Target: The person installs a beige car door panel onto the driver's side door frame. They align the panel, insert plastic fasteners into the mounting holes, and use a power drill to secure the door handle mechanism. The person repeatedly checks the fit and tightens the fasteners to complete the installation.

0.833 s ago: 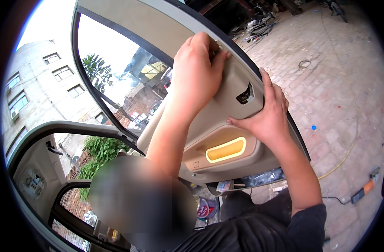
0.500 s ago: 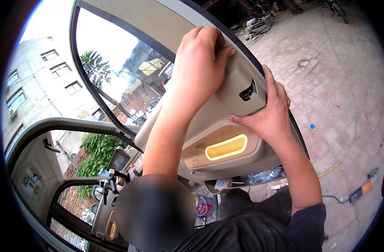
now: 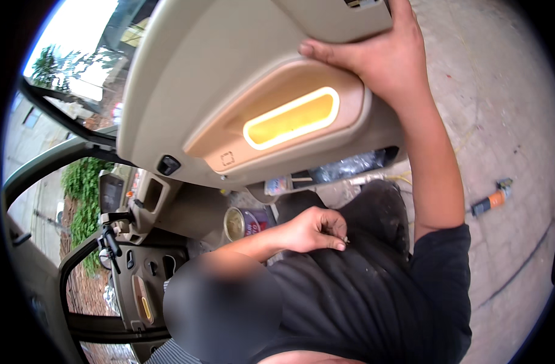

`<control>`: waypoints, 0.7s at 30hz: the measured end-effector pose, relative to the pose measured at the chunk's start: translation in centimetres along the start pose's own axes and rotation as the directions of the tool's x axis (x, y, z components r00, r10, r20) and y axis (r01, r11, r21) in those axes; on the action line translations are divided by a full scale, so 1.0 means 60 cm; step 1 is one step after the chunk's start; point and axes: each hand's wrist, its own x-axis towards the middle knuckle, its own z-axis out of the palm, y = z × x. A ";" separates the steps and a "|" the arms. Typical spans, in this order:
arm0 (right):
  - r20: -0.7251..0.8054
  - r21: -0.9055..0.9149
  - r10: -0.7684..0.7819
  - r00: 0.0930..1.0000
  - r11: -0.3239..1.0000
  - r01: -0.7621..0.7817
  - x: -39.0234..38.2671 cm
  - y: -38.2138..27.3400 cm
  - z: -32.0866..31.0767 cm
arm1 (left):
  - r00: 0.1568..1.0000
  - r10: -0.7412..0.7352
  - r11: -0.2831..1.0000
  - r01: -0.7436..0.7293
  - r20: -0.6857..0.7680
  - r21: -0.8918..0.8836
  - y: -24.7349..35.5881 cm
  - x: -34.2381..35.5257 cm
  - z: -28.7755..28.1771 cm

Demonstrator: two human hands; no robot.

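A beige vehicle door panel [image 3: 192,79] fills the upper middle, with a tan armrest and a yellow-lined recess [image 3: 292,118]. My right hand [image 3: 380,57] grips its right edge, thumb flat on the panel's face and fingers over the side; the fingertips run out at the top. Below the panel, in front of my dark shirt, my left hand [image 3: 317,230] is closed in a pinch. A tiny greyish bit shows at its thumb tip, too small to name. A dark opening with bare metal in it cuts into the panel near my right fingers.
Clear plastic wrapping [image 3: 350,167] lies in the door's lower pocket. An opened paint can [image 3: 235,224] stands past my left wrist. On the paved floor at right rests an orange and black power tool [image 3: 493,199]. The cab's opposite door [image 3: 147,285] is at lower left.
My left hand has come down from the panel's upper part to in front of my body. My right hand keeps its hold on the edge. The view has tilted downward.
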 end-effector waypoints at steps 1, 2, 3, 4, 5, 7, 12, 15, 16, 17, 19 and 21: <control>0.038 0.045 -0.025 0.999 0.999 0.023 0.003 0.018 -0.001 | 0.998 0.012 0.996 -0.006 0.060 -0.093 -0.041 0.005 -0.006; 0.064 0.083 -0.054 0.996 0.995 0.049 0.010 0.039 -0.006 | 0.991 -0.034 0.997 0.042 0.127 -0.060 -0.042 0.012 -0.015; 0.065 0.134 -0.082 0.995 0.988 0.073 0.011 0.046 -0.010 | 0.983 -0.031 0.995 0.048 0.183 -0.086 -0.050 0.019 -0.021; 0.053 0.138 -0.106 0.993 0.986 0.097 0.011 0.049 -0.007 | 0.976 -0.019 0.992 0.045 0.219 -0.115 -0.061 0.019 -0.026; 0.040 0.140 -0.129 0.991 0.983 0.122 0.010 0.052 -0.004 | 0.976 0.007 0.989 0.026 0.216 -0.147 -0.066 0.020 -0.033; 0.004 0.064 -0.085 0.996 0.994 0.085 0.002 0.028 -0.006 | 0.979 0.101 0.974 -0.061 0.179 -0.218 -0.078 0.024 -0.047; 0.123 0.204 -0.055 0.991 0.978 0.029 0.001 0.024 -0.004 | 0.966 0.238 0.902 -0.258 -0.102 -0.345 -0.110 0.019 -0.076; 0.134 -0.072 -0.112 0.985 0.990 0.123 0.007 0.057 -0.027 | 0.938 0.201 0.829 -0.317 -0.284 -0.460 -0.146 0.018 -0.102; 0.138 -0.194 -0.112 0.984 0.971 0.138 0.011 0.068 -0.025 | 0.932 0.187 0.757 -0.338 -0.311 -0.558 -0.165 0.021 -0.110; 0.137 -0.211 -0.085 0.987 0.971 0.113 0.009 0.058 -0.018 | 0.923 0.116 0.739 -0.328 -0.368 -0.589 -0.188 0.022 -0.121; 0.176 -0.366 -0.142 0.974 0.909 0.199 -0.003 0.063 -0.027 | 0.894 -0.023 0.702 -0.304 -0.447 -0.644 -0.238 0.023 -0.129; 0.125 -0.404 -0.144 0.982 0.896 0.183 -0.001 0.080 -0.034 | 0.845 -0.142 0.670 -0.302 -0.516 -0.678 -0.265 0.025 -0.134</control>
